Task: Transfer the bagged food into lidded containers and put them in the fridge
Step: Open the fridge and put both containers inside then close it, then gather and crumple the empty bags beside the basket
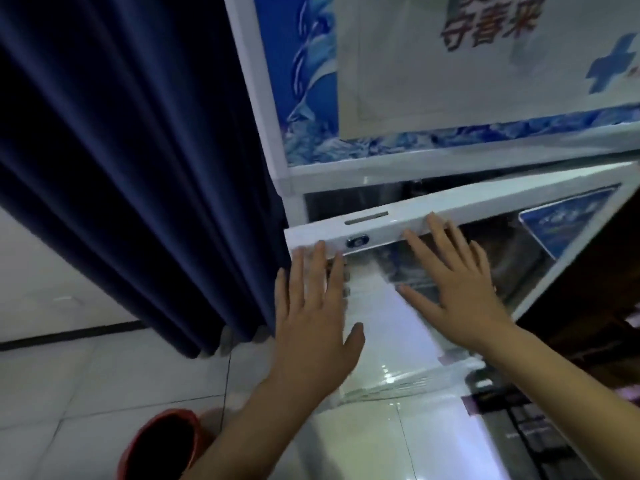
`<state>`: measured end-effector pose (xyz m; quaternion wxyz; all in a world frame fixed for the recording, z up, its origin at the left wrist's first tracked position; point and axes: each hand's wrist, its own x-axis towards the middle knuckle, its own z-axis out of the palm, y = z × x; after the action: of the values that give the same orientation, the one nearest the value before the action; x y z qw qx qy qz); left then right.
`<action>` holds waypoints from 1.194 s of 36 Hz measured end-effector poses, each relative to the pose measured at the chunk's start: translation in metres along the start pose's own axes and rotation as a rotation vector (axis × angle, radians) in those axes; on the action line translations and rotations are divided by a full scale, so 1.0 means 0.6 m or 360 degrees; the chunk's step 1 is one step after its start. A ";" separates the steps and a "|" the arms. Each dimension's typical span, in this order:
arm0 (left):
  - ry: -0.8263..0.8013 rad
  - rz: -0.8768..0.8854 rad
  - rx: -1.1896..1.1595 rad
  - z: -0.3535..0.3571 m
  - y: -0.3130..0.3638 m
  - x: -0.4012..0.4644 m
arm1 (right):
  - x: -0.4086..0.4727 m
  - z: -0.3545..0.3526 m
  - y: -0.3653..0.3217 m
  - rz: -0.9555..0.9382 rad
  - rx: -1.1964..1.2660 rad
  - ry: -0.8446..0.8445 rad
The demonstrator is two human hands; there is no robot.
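A white fridge (346, 174) with blue printed panels stands in front of me. Its lower glass door (485, 209) stands slightly ajar, with a dark gap along its top edge. My left hand (315, 320) lies flat with straight fingers on the door's left part, fingertips at the white frame near a small round lock (356, 241). My right hand (457, 278) presses flat on the glass further right, fingers spread and reaching the frame. No container or bag is visible; the fridge's inside is mostly hidden behind the glass.
A dark blue curtain (138, 161) hangs at the left, right against the fridge. A red bucket (162, 445) stands on the white tiled floor (69, 393) at the bottom left. Dark furniture (595, 306) borders the right side.
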<state>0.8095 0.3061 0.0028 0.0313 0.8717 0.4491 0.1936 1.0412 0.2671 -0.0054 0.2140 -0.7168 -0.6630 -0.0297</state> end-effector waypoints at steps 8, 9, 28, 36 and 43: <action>-0.0092 -0.0346 0.0089 0.122 -0.029 0.094 | 0.081 0.061 0.055 -0.0028 -0.0356 -0.0024; -0.0096 -0.0367 0.0111 0.131 -0.030 0.102 | 0.086 0.066 0.057 -0.0027 -0.0373 -0.0025; -0.0325 -0.0254 0.0043 0.119 -0.040 0.103 | 0.080 0.048 0.031 0.0111 -0.0367 -0.0300; -0.0320 -0.0273 -0.0274 -0.001 -0.023 -0.041 | 0.000 -0.043 -0.052 0.0242 0.0166 -0.0480; -0.0048 -0.0851 -0.0613 -0.086 -0.041 -0.356 | -0.160 -0.017 -0.254 -0.0116 0.0596 -0.0606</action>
<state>0.6602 0.1449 -0.0211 0.2517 0.7039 0.6166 0.2470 0.8852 0.1777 0.0135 0.2132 -0.6331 -0.7106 0.2210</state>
